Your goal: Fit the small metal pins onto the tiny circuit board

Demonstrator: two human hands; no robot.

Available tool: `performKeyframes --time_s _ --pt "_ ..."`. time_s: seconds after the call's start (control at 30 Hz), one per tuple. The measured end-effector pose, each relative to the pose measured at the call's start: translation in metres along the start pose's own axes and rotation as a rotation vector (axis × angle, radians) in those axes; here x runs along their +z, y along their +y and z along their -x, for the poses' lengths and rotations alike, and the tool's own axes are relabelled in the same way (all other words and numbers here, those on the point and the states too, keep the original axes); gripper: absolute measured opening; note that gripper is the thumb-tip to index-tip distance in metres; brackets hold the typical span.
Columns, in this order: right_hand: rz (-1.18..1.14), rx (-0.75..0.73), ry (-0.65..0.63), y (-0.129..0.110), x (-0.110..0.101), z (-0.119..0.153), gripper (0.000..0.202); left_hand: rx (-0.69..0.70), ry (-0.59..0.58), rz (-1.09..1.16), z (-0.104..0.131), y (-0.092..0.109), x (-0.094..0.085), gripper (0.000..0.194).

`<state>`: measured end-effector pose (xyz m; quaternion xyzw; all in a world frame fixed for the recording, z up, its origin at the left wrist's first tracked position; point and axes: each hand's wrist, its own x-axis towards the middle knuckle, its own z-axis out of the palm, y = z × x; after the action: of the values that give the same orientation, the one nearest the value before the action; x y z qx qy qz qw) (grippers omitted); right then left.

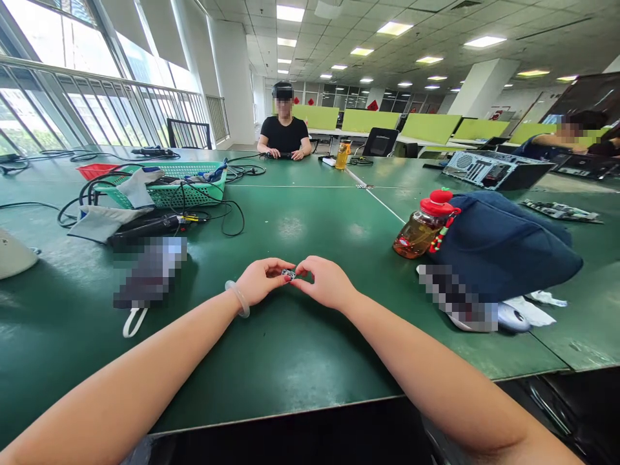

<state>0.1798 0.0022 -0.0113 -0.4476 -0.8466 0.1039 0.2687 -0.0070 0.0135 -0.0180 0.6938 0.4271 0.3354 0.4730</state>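
A small circuit board [289, 274], dark with white specks, is held just above the green table [310, 349]. My left hand [261, 279] pinches it from the left between thumb and fingers; a pale bangle circles that wrist. From the other side, my right hand [325, 281] is closed with its thumb and index fingertips at the board's right edge. The fingers cover part of the board, so its full outline is hidden.
To the left lie a green basket [191, 194] with gloves and cables, and a blurred pouch [152, 271]. On the right are a red-lidded bottle [419, 226], a dark blue cap-like cloth item [504, 245] and a computer case [489, 169]. Across the table sits a person [285, 132].
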Motion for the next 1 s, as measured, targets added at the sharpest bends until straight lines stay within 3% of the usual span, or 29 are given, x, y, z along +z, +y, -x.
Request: performKeyframes --time_s 0.3,0.5,0.6,0.73,0.83,1.0 --pt "0.152 0.018 0.002 -0.014 0.007 0.005 0.021 -0.126 -0.087 0.293 0.005 0.009 0.008 0.039" --pt "0.193 -0.036 -0.053 -0.017 0.012 0.005 0.018 -0.103 -0.16 0.199 0.004 -0.001 0.008 0.036" --pt "0.148 -0.048 -0.071 -0.014 0.013 0.003 0.024 -0.05 -0.132 -0.046 0.001 -0.004 -0.003 0.036" --pt "0.084 -0.002 -0.045 -0.005 0.012 0.0 0.026 -0.012 0.16 -0.729 -0.003 -0.002 -0.037 0.035" --pt "0.029 0.053 -0.035 0.003 0.01 -0.001 0.027 -0.19 0.3 -1.123 -0.005 -0.003 -0.069 0.043" --pt "-0.033 0.132 -0.025 0.015 0.008 -0.003 0.029 -0.338 0.406 -1.214 -0.001 -0.01 -0.097 0.041"
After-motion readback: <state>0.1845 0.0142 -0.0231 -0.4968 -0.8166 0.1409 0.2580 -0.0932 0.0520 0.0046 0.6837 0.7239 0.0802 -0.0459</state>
